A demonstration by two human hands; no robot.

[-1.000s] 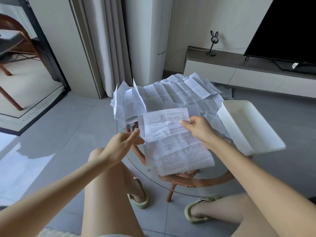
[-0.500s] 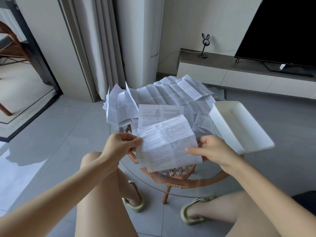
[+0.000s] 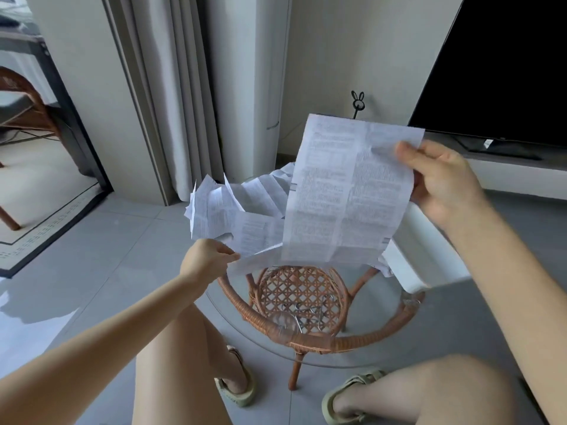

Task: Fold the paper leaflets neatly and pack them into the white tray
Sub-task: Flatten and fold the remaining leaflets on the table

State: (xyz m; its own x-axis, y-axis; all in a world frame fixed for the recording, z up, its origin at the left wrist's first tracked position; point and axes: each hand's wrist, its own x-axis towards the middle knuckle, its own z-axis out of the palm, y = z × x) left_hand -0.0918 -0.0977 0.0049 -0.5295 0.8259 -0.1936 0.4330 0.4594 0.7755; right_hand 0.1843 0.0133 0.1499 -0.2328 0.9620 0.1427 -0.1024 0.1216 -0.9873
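Head view: right hand (image 3: 441,182) is up at approx 2 o'clock of the frame. Its grip is clamped on the right edge of one leaflet (image 3: 346,191), thumb on the printed side facing the camera, other fingers behind the paper. Leaflet is opened out, creased in panels, hanging near upright above the tabletop (image 3: 368,354). Left hand (image 3: 208,262) is lower, at approx 9 o'clock of the tabletop, grip pinched together on a paper corner that runs toward the leaflet's bottom-left. It looks like the same sheet's lower flap, can't say for sure. Pile of leaflets (image 3: 233,207), loose and crumpled, lies on the tabletop from 10 to 12 o'clock, partly hidden behind the held sheet. White tray (image 3: 429,256) sits at 3 o'clock by the tabletop's rim, mostly covered by the leaflet and the right forearm. Tabletop is round clear glass on a rattan frame (image 3: 306,342). Thru the glass: a woven shelf (image 3: 300,289) w/ a few small metal items (image 3: 303,317), too small to tell what. Person's knees and pale green sandals (image 3: 236,392) are at 6 o'clock. Bkgd: dark TV (image 3: 506,72) at 1 o'clock on a low cabinet (image 3: 521,179), rabbit-ear ornament (image 3: 357,102) just above the leaflet's top edge, grey curtain (image 3: 178,87) at 11 o'clock.
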